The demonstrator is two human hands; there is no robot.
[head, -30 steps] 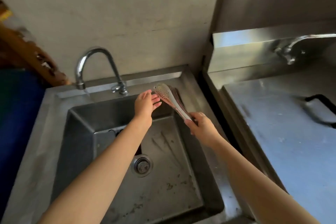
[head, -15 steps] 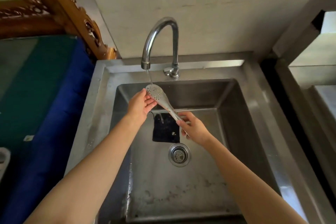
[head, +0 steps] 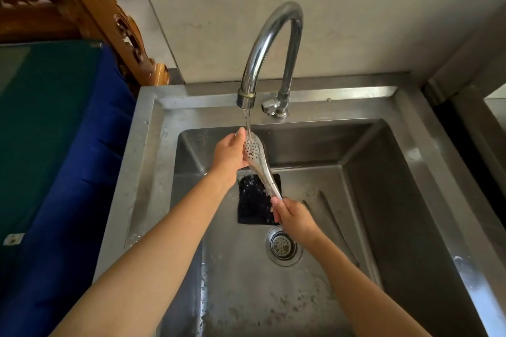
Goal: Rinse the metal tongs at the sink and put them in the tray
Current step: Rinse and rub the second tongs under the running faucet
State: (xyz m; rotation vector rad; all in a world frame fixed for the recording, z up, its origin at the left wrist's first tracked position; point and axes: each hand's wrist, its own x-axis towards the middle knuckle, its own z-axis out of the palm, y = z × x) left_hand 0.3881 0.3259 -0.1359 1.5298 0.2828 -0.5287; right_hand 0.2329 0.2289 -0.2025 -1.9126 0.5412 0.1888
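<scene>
Two hands on tongs (head: 260,165), left hand (head: 228,156) cupping perforated head, right hand (head: 294,217) gripping handle

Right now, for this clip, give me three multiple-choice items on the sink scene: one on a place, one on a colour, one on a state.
1. Where does the perforated head of the metal tongs sit?
A. under the faucet spout
B. on the drain strainer
C. on the sink rim

2. What colour is the mat on the sink floor?
A. white
B. black
C. yellow

3. What is the state of the faucet?
A. off and dry
B. running a thin stream
C. detached from the sink

Answers:
1 A, the head is beneath the spout, cupped by the left hand, while the right hand grips the handle end.
2 B, the square patch behind the strainer is black.
3 B, a narrow stream of water falls from the spout onto the tongs.
</scene>
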